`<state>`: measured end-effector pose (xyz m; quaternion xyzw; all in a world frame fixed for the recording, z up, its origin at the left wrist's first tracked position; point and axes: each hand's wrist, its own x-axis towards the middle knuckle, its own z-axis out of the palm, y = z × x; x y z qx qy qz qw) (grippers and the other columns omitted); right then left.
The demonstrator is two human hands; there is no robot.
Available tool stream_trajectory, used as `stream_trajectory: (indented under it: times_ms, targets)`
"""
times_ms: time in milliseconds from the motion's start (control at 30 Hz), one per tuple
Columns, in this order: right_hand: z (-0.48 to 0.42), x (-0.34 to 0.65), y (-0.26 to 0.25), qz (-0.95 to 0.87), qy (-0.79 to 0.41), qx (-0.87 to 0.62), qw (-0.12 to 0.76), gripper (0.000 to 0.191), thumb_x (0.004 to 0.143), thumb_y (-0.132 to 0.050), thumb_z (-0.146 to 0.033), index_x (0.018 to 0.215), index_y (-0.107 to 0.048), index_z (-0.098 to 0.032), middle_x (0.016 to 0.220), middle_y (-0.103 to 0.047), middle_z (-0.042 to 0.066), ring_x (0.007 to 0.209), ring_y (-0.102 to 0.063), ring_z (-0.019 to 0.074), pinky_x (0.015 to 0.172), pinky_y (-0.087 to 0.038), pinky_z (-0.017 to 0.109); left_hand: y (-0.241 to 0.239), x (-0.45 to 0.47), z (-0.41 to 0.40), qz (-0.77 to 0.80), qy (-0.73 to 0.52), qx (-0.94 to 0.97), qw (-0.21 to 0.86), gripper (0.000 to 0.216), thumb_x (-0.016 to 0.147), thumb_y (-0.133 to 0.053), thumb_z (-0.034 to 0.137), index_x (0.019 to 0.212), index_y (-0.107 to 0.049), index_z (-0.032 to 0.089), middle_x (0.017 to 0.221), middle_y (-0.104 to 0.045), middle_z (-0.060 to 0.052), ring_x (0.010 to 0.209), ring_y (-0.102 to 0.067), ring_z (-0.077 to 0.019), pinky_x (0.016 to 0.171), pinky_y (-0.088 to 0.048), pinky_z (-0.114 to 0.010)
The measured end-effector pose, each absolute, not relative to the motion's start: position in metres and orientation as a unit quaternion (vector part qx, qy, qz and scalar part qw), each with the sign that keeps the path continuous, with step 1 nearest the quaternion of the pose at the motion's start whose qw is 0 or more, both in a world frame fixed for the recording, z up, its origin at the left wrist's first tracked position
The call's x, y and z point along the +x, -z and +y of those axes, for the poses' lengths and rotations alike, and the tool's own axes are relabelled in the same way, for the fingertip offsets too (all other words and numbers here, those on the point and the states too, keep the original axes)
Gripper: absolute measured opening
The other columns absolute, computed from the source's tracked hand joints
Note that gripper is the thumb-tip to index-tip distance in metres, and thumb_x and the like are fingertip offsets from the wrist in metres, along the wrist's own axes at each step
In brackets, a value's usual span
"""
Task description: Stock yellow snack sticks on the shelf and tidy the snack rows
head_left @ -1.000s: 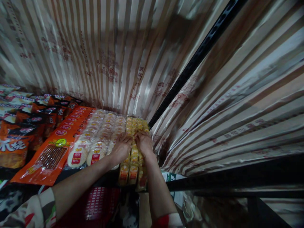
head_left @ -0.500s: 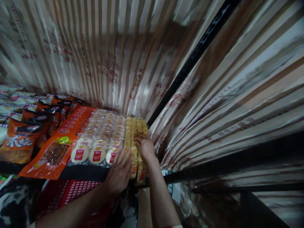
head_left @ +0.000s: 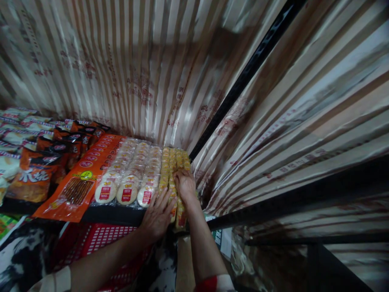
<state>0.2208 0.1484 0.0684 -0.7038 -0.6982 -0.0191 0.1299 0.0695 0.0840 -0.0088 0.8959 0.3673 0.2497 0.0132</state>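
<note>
My left hand (head_left: pixel 158 215) lies with its fingers stretched over the near part of the yellow-wrapped snack packets (head_left: pixel 180 156), close to the row of round white rice crackers (head_left: pixel 146 196). Farther up the same yellow rows is my right hand (head_left: pixel 186 185). Its fingers are bent and pressed together on the packets, and the fingertips are partly hidden. The yellow packets stand in tight rows at the right end of a black shelf (head_left: pixel 112 215). Several clear-wrapped rows of rice crackers stand to their left.
Flat orange snack packs (head_left: pixel 68 194) and upright orange-and-black bags (head_left: pixel 35 176) fill the shelf leftward. A red perforated basket (head_left: pixel 106 235) is below. Behind hangs a striped curtain (head_left: pixel 146 61), crossed by a black post (head_left: pixel 243 89). A cardboard box (head_left: pixel 185 263) stands under the shelf.
The view has shifted slightly, so the shelf goods appear a little farther right and higher. My left hand sits slightly lower against the packets; my right hand stays on the yellow rows.
</note>
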Motion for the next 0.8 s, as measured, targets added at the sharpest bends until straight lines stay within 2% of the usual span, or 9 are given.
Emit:
stream_trajectory:
  times_ms: [133,233,300,433,533,667,800]
  targets:
    - [0.13,0.223,-0.063,-0.664,0.027,-0.706,0.243,0.028,0.09,-0.043,-0.024,0.109,-0.063,-0.018,0.108,-0.064,0.009,0.105,-0.053,0.0205,0.096,-0.037,0.034,0.01,0.068,0.084,0.367,-0.275,0.889,-0.006,0.048,0.091,-0.044,0.028,0.139,-0.04,0.023,0.149,-0.032,-0.009,0.139,-0.022,-0.0265,0.112,-0.018,-0.047]
    - [0.097,0.22,-0.054,-0.583,0.08,-0.717,0.374,0.041,0.095,-0.031,-0.03,0.124,-0.054,-0.013,0.125,-0.056,0.013,0.118,-0.046,0.0223,0.101,-0.035,0.04,0.01,0.066,0.084,0.358,-0.295,0.885,-0.022,0.05,0.091,-0.044,0.025,0.14,-0.038,0.022,0.149,-0.03,-0.009,0.14,-0.02,-0.0265,0.113,-0.016,-0.047]
    - [0.07,0.214,-0.043,-0.532,0.094,-0.731,0.417,0.047,0.096,-0.025,-0.033,0.13,-0.048,-0.01,0.133,-0.049,0.016,0.127,-0.039,0.0235,0.105,-0.031,0.044,0.01,0.065,0.083,0.357,-0.308,0.881,-0.03,0.05,0.09,-0.044,0.024,0.14,-0.039,0.02,0.149,-0.03,-0.011,0.14,-0.019,-0.0274,0.113,-0.016,-0.047]
    - [0.025,0.199,-0.013,-0.492,0.048,-0.749,0.441,0.055,0.096,-0.022,-0.04,0.14,-0.033,-0.01,0.148,-0.028,0.018,0.137,-0.024,0.0264,0.107,-0.027,0.051,0.011,0.067,0.079,0.356,-0.334,0.872,-0.034,0.048,0.09,-0.045,0.027,0.137,-0.043,0.018,0.148,-0.031,-0.014,0.14,-0.018,-0.03,0.112,-0.016,-0.049]
    - [0.012,0.191,0.008,-0.474,0.007,-0.757,0.449,0.06,0.096,-0.023,-0.044,0.145,-0.021,-0.01,0.15,-0.021,0.018,0.139,-0.021,0.0263,0.109,-0.026,0.051,0.012,0.068,0.075,0.346,-0.336,0.875,-0.034,0.047,0.091,-0.046,0.03,0.137,-0.044,0.021,0.148,-0.032,-0.012,0.14,-0.019,-0.0295,0.113,-0.013,-0.05]
    - [0.016,0.189,0.018,-0.463,-0.026,-0.754,0.465,0.065,0.095,-0.025,-0.047,0.145,-0.019,-0.007,0.152,-0.016,0.019,0.14,-0.016,0.0259,0.111,-0.022,0.05,0.01,0.069,0.071,0.311,-0.327,0.891,-0.047,0.048,0.091,-0.045,0.035,0.138,-0.042,0.024,0.148,-0.032,-0.011,0.14,-0.02,-0.0285,0.113,-0.01,-0.05]
    - [0.024,0.194,0.019,-0.433,-0.066,-0.748,0.499,0.067,0.094,-0.024,-0.05,0.146,-0.016,-0.008,0.151,-0.02,0.018,0.14,-0.019,0.0242,0.112,-0.021,0.048,0.012,0.072,0.071,0.267,-0.311,0.911,-0.045,0.052,0.091,-0.046,0.037,0.14,-0.038,0.023,0.149,-0.029,-0.011,0.139,-0.021,-0.0284,0.113,-0.012,-0.05]
